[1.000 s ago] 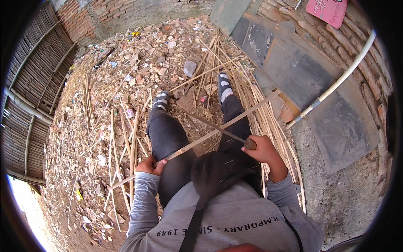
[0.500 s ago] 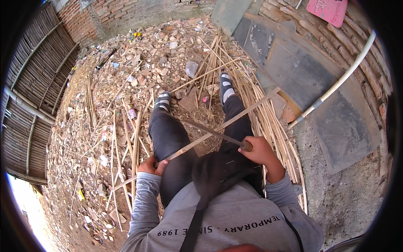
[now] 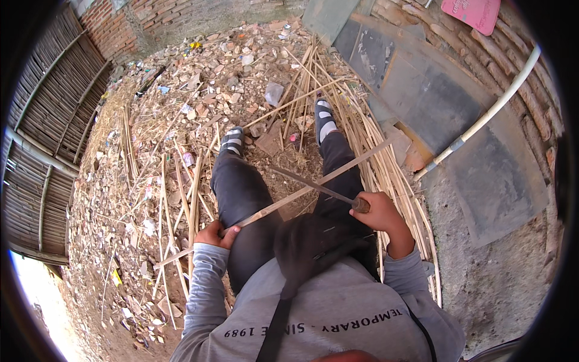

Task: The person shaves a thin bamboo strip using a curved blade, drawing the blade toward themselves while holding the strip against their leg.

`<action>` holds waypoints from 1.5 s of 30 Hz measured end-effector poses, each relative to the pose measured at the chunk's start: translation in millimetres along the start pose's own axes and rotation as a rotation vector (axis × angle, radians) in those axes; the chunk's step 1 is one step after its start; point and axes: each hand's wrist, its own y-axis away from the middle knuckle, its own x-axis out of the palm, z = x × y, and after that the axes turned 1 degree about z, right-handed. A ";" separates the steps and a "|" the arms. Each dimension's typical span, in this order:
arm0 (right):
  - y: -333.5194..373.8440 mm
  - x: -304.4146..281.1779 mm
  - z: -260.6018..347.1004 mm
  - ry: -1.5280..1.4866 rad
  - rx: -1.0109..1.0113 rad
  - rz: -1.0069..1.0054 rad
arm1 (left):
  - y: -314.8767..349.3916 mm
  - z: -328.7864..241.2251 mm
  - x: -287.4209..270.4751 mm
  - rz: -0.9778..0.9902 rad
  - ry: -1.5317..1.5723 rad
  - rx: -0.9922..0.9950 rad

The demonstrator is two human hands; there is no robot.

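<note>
A long, flat bamboo strip (image 3: 356,161) lies slantwise across my thighs, its far end out to the upper right. My left hand (image 3: 216,234) is closed around its lower part by my left thigh, and the tail sticks out past the wrist. In my right hand (image 3: 381,212), near my right thigh, I grip the wooden handle of a long knife (image 3: 301,180). The dark, narrow blade points up and left and crosses over the strip between my knees. Whether the edge touches the strip I cannot tell.
Bamboo strips (image 3: 392,181) lie in a long pile beside my right leg, and several more (image 3: 196,208) lie left of my legs. Rubble covers the ground. Dark panels (image 3: 431,99) and a pale pole (image 3: 488,114) stand at right; a bamboo wall (image 3: 42,78) is at left.
My right hand and the knife have shifted slightly to the right. The bamboo strip has slid a little down and left, with my left hand still closed on it.
</note>
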 end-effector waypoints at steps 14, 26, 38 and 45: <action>7.4 8.8 -9.2 -0.048 0.058 -0.033 | -2.1 3.9 5.5 0.000 0.001 0.013; 5.2 -21.9 -9.9 -0.063 0.108 -0.147 | -0.3 6.8 9.3 -0.036 0.013 0.024; 6.1 9.6 -14.1 -0.084 0.069 0.005 | -0.7 4.1 3.2 -0.003 -0.071 0.008; 4.8 11.5 -15.6 -0.084 0.064 0.001 | 0.2 0.5 5.8 -0.031 -0.102 0.012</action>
